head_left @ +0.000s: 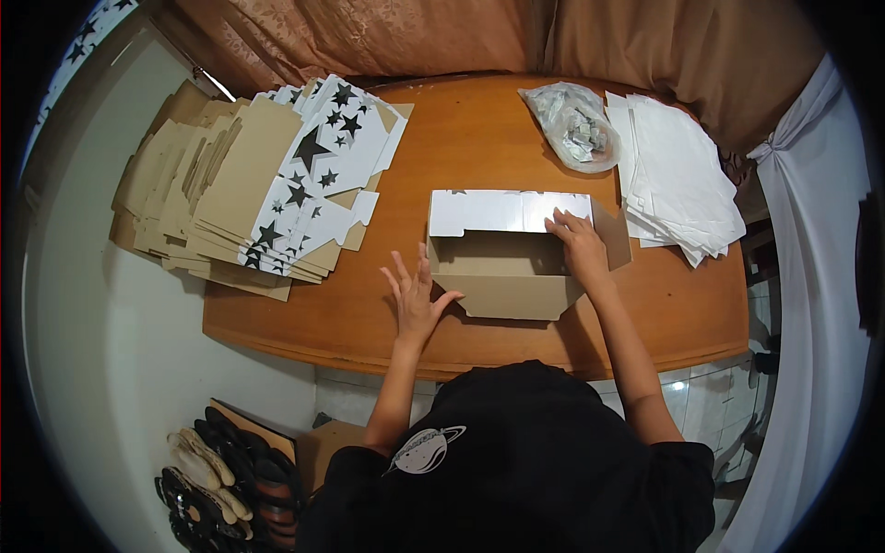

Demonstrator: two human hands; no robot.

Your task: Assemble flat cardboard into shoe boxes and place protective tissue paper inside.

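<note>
A partly folded cardboard box (512, 297) stands in front of me on the wooden table, its brown inside facing up and a white flap (493, 212) along its far side. My right hand (580, 244) lies over the box's right end, fingertips on the white flap near its right corner; nothing shows gripped in it. At the box's left end is my left hand (417, 297), fingers spread and raised, thumb pointing toward the near left corner. Whether that thumb touches the cardboard I cannot tell. A brown end flap (612, 241) sticks out on the right.
Flat cardboard blanks, white with black stars (313, 161), lie stacked at the table's left. Far right are a clear plastic bag (576, 129) of small silvery pieces and a pile of white paper sheets (678, 175). Shoes (226, 479) sit on the floor at lower left.
</note>
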